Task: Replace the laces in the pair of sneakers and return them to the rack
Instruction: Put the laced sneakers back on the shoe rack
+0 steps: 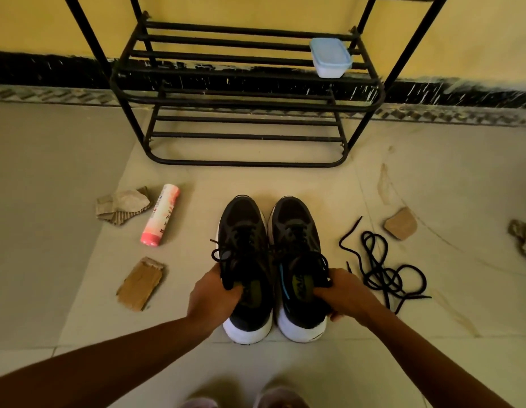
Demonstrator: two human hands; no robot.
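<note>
My left hand [210,295] grips the left sneaker [244,231] at its collar, with the fingers curled inside the opening. My right hand [344,293] holds the right sneaker [294,225] in the same way, fingers inside and thumb outside near the heel. Both sneakers seem to stand on the floor [432,201] close before me, side by side and almost touching. Their black laces are threaded and look tied, so I judge that the lacing is done and the step now is to carry the pair to the shoe rack [247,164].

To do it well, I should lift both sneakers together and keep them level, soles down. The lace loops hang loose at the sides, so I must watch that they do not catch on the rack bars. The lower shelves are free. On the middle shelf a plastic container [331,57] sits at the right, so I should keep away from it.

The toes point far, toward the rack, and the white heels are near me. The long axis of each sneaker runs from near to far, and the two are parallel. Loose black laces [382,269] lie on the right.
</note>
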